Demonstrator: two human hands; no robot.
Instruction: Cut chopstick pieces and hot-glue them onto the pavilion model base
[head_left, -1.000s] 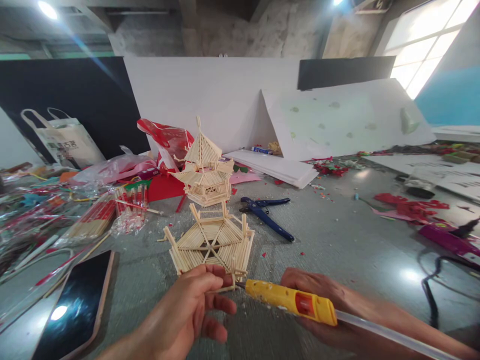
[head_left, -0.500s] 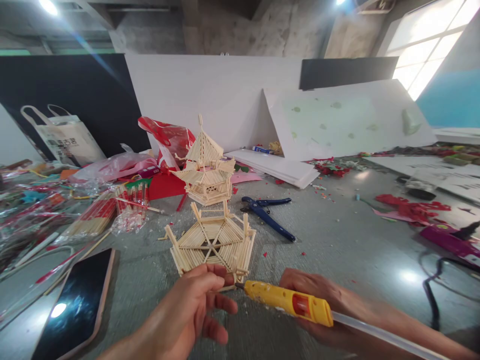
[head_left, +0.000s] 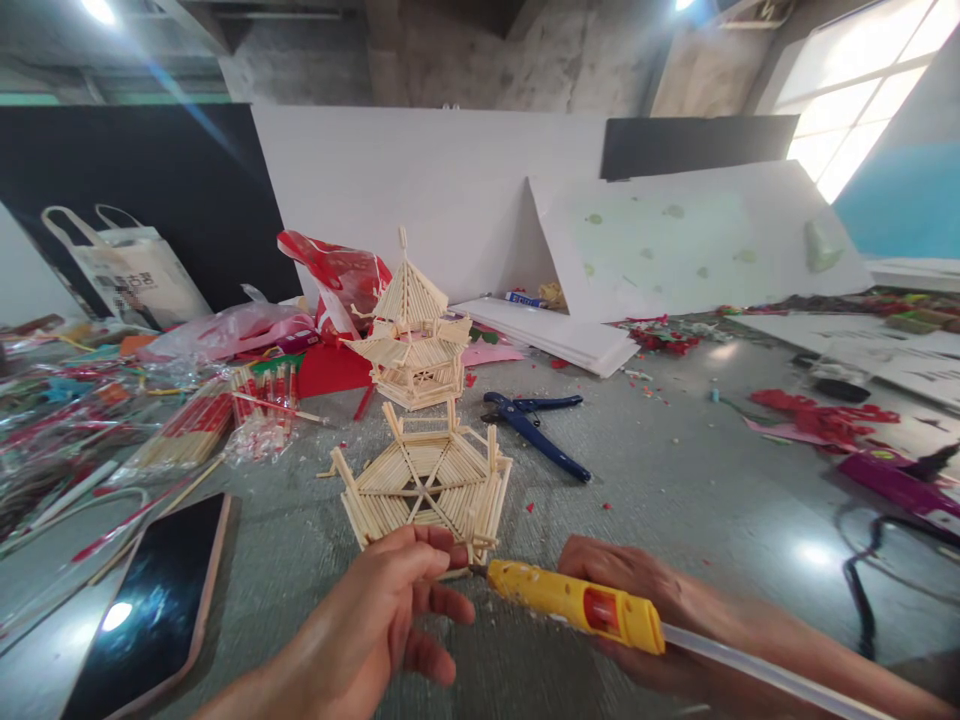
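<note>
A six-sided frame of thin wooden sticks (head_left: 390,500), with short uprights at its corners, lies on the table in front of me. My left hand (head_left: 397,610) pinches its near edge between thumb and forefinger, the other fingers loosely curled and apart. Exactly what sits between the fingertips is partly hidden. My right hand (head_left: 637,590) is wrapped round a yellow hot glue gun (head_left: 555,598), a clear glue stick (head_left: 750,658) running out of its back end. The gun's nozzle is at the frame's near right corner, beside my left fingertips.
Behind the frame stands a tiered stick pagoda (head_left: 412,345). Blue-handled cutters (head_left: 536,432) lie to the right. At left are a phone (head_left: 154,600) and bundled sticks (head_left: 184,430). A black cable (head_left: 862,590) and a purple device (head_left: 900,485) lie far right.
Both hands, the glue gun and the stick frame stay almost where they were. The view has shifted only very slightly.
</note>
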